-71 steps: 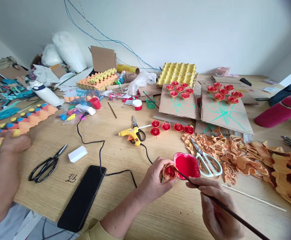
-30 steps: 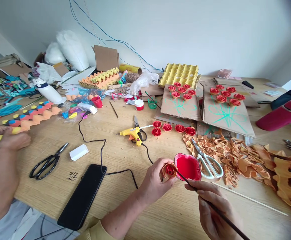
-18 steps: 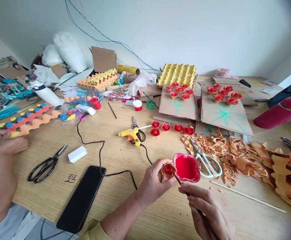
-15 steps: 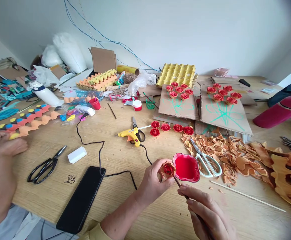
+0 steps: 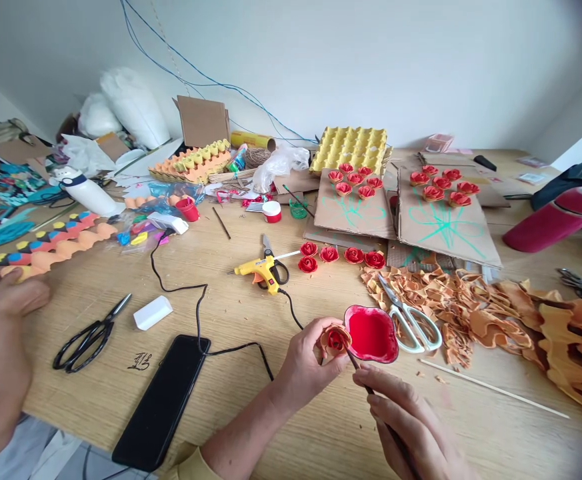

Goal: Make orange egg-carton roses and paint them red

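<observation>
Between the thumb and fingers of my left hand (image 5: 305,363) is an orange paper rose (image 5: 335,339) with red paint on its inner petals. My right hand (image 5: 411,413) grips a thin dark paintbrush (image 5: 367,385), its tip at the rose's centre. Just behind the rose sits a small scalloped dish (image 5: 371,333) of red paint. White-handled scissors (image 5: 413,327) lie to the right of the dish. Several finished-looking red roses (image 5: 329,255) rest in a cluster farther back, close to a yellow glue gun (image 5: 263,272).
A black phone (image 5: 158,403) and black-handled scissors (image 5: 88,340) lie at left. Orange carton scraps (image 5: 463,313) and a thin stick (image 5: 495,389) are on the right. Cardboard sheets (image 5: 445,233) carry more roses. At far left, another person's hand (image 5: 15,293) touches painted carton strips (image 5: 65,247).
The view has shifted slightly. My hands keep nearly the same pose, with the brush tip still at the rose. The other person's hand at left has moved a little.
</observation>
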